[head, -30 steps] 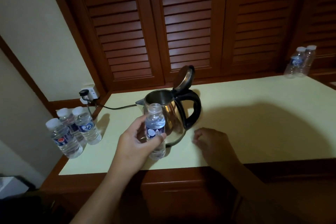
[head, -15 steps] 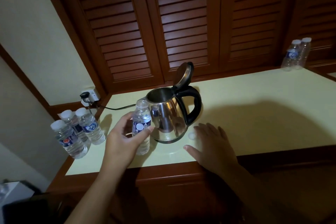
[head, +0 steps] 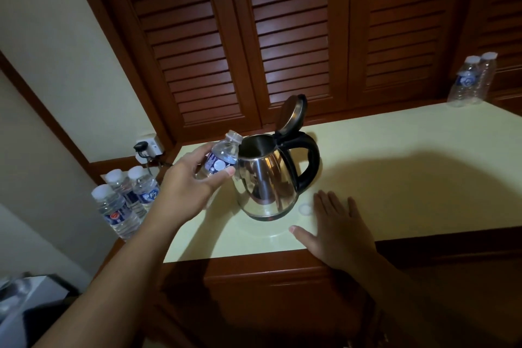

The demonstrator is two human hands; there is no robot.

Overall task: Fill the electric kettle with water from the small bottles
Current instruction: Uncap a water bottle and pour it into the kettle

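A steel electric kettle [head: 267,181] with a black handle stands on the pale counter [head: 395,167], its lid [head: 293,113] hinged up. My left hand [head: 186,189] grips a small uncapped water bottle [head: 223,157], tilted so its mouth leans toward the kettle's rim at the spout side. My right hand [head: 339,229] lies flat on the counter, fingers spread, just right of the kettle's base. A white bottle cap [head: 305,209] sits on the counter beside its fingertips.
Three capped full bottles [head: 124,200] stand at the counter's left end near a wall socket [head: 148,147] with a black plug and cord. Two empty-looking bottles [head: 471,82] stand at the far right corner. Louvred wooden doors [head: 282,37] rise behind the counter.
My left hand has lifted the open bottle from the kettle's front to its left rim and tilted it. My right hand has opened and laid flat on the counter, with the cap beside it.
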